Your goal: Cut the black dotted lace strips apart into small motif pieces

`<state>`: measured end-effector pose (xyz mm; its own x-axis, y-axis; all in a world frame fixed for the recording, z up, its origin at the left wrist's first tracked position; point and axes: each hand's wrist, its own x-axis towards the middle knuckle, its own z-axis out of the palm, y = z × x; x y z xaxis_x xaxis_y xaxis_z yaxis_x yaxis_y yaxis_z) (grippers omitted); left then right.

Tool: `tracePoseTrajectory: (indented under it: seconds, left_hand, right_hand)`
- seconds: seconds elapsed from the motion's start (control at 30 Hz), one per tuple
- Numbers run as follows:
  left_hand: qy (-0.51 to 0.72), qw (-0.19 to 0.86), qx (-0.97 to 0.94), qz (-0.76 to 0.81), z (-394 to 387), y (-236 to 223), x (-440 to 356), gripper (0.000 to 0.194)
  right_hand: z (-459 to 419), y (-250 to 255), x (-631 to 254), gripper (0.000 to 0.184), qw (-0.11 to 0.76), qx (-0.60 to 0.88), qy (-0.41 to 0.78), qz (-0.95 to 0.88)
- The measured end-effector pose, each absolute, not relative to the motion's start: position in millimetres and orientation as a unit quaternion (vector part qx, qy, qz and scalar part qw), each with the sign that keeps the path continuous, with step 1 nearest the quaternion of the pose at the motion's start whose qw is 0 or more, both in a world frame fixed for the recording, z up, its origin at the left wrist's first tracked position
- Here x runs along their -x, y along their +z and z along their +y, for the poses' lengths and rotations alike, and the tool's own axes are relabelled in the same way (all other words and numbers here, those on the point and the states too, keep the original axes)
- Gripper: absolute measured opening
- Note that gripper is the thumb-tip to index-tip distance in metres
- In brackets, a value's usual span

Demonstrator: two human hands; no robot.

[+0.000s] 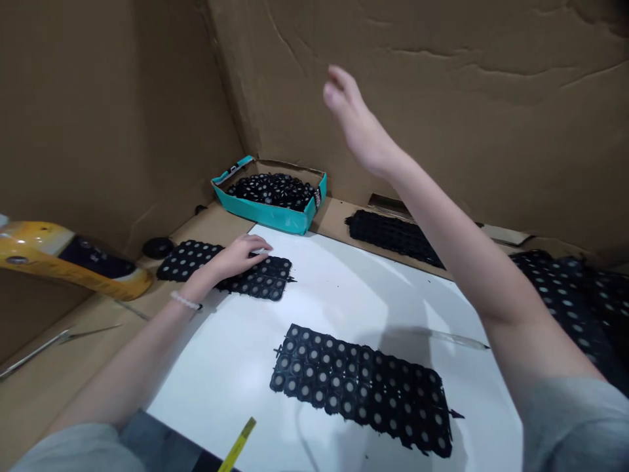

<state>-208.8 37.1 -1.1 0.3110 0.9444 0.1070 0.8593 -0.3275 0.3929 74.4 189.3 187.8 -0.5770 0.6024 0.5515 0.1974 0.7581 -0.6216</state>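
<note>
While the left hand (238,255) lies on a black, rubber-looking sheet with pale dots (265,278) at the far left of the white bench (211,373), probably steadying it, its fingers bend loosely; whether they pinch anything I cannot tell. The right hand (356,121) hangs blurred above the far side, its finger state unreadable. A second black dotted sheet (361,387) lies flat, nearer, untouched. Beyond, a teal cardboard box (268,217) presumably keeps small black round pieces (270,189) together.
</note>
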Motion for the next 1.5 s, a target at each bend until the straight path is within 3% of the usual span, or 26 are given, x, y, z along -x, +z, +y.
tracePoseTrajectory:
  seconds: [0.1, 0.27, 0.33, 0.5, 0.63, 0.8, 1.0, 1.17, 1.33, 1.5]
  left_hand:
    - [0.137, 0.167, -0.817, 0.535, 35.6, 4.3, 207.5, 0.041]
    - [0.139, 0.186, -0.821, 0.522, 30.5, 16.5, 203.1, 0.043]
    - [0.144, 0.185, -0.820, 0.521, 29.4, 18.6, 203.0, 0.043]
    - [0.141, 0.151, -0.817, 0.538, 32.2, 13.7, 201.5, 0.042]
    - [0.167, 0.085, -0.813, 0.552, 26.4, 13.9, 166.9, 0.046]
    - [0.129, 0.177, -0.857, 0.467, -16.1, 22.3, 76.2, 0.040]
    - [0.006, 0.241, -0.848, 0.471, -45.7, 15.8, 29.2, 0.043]
    - [-0.030, 0.274, -0.848, 0.454, -32.8, 17.7, 39.2, 0.021]
    - [-0.012, 0.160, -0.860, 0.484, -19.1, 15.1, 37.8, 0.024]
    - [0.051, 0.154, -0.893, 0.419, -39.7, 20.6, -25.6, 0.046]
  right_hand:
    - [143.5, 146.8, -113.7, 0.069, 0.238, 0.245, 0.193, -0.920]
    - [94.9, 93.2, -154.6, 0.063, -0.110, 0.316, 0.227, -0.915]
    - [84.2, 82.8, -166.1, 0.058, -0.132, 0.333, 0.249, -0.900]
    - [64.6, 70.7, -215.9, 0.047, -0.055, 0.383, 0.253, -0.887]
    - [36.0, 57.5, -273.1, 0.035, -0.120, 0.495, 0.147, -0.848]
    - [-11.3, 29.3, -307.2, 0.032, -0.202, 0.535, 0.071, -0.817]
    - [-44.6, 32.8, -318.3, 0.021, -0.126, 0.568, 0.026, -0.813]
    - [-73.1, 55.2, -339.4, 0.022, 0.105, 0.599, 0.035, -0.793]
    - [-97.9, 49.9, -346.8, 0.018, 0.314, 0.536, 0.129, -0.773]
    - [-89.6, 28.8, -327.3, 0.026, 0.417, 0.495, 0.390, -0.655]
